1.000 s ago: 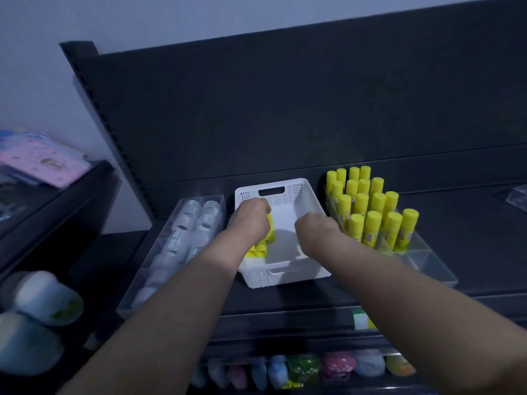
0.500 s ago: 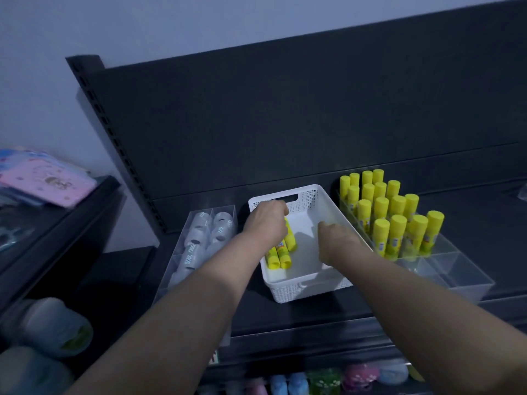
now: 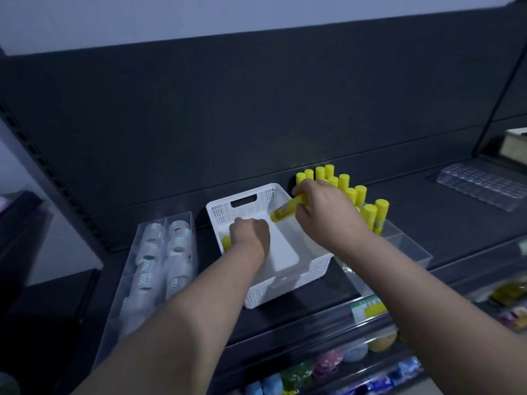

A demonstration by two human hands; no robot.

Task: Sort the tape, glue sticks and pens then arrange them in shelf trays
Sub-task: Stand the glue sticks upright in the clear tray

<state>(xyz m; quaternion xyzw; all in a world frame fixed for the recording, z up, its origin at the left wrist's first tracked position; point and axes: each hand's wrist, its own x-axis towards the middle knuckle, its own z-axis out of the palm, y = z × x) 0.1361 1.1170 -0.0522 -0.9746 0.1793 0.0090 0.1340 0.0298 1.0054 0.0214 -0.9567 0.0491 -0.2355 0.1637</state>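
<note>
The right hand [image 3: 325, 212] grips one yellow glue stick [image 3: 286, 210], pinched between thumb and fingers and lying tilted, its free end sticking out to the left over the far right rim of the white basket [image 3: 285, 292]. Just behind and to the right of that grip stands a cluster of upright glue sticks [image 3: 356, 195] in the back of a clear tray [image 3: 410, 252]; the front compartments of that tray, nearer than the grip, look empty. The left hand [image 3: 251, 233] is down inside the basket with its fingers curled; a bit of yellow [image 3: 226, 243] shows just left of it, probably more sticks, but whether the hand is closed on anything cannot be told. Well to the left of both hands, a second clear tray [image 3: 134, 283] is already filled with two rows of tape rolls [image 3: 164, 252], so the tape looks sorted. The glue sticks seem mostly done, with this one on its way and few left in the basket. No pens show anywhere, so that part appears still to do.
</note>
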